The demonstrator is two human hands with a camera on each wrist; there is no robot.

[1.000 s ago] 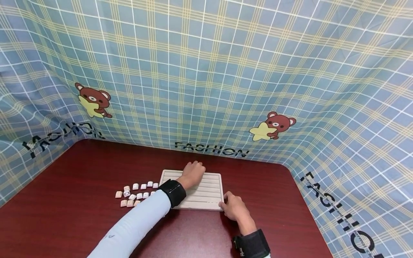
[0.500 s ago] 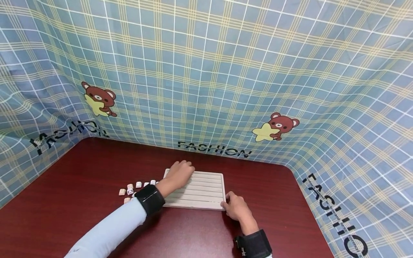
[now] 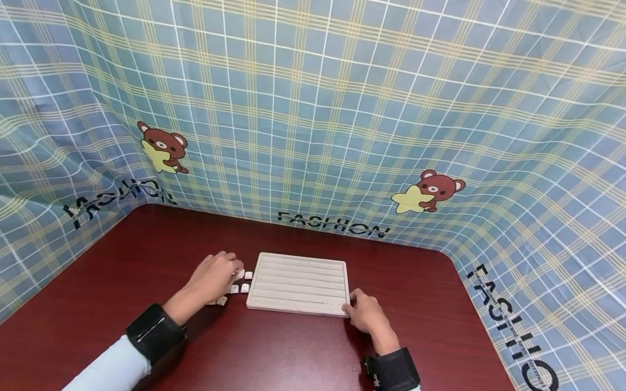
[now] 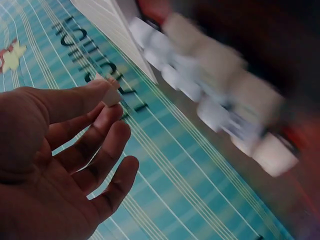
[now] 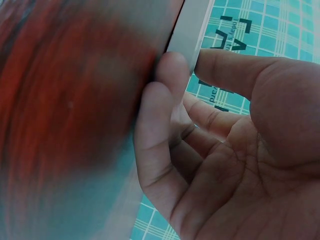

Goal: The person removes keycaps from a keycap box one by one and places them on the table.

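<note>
Between thumb and index fingertip, my left hand (image 3: pixel 214 278) pinches a small pale keycap (image 4: pixel 111 95), seen in the left wrist view. In the head view, that hand hovers over a group of loose keycaps (image 3: pixel 245 288) left of the board and hides many of them. A flat white ribbed board (image 3: pixel 298 285) with several long rows lies mid-table; no keycaps show on it. My right hand (image 3: pixel 365 310) grips the board's near right corner; the right wrist view shows thumb and fingertips on either side of the board's edge (image 5: pixel 189 30).
The dark red table (image 3: pixel 293 353) spreads around the board on all sides. A blue checked cloth (image 3: pixel 293 136) with printed bears hangs behind it and at both sides. In the left wrist view, blurred white and beige keycaps (image 4: pixel 272 155) sit close together.
My left hand has moved from above the board leftward to the loose keycaps, uncovering the board's rows. My right hand keeps its place at the corner. The head view has shifted slightly.
</note>
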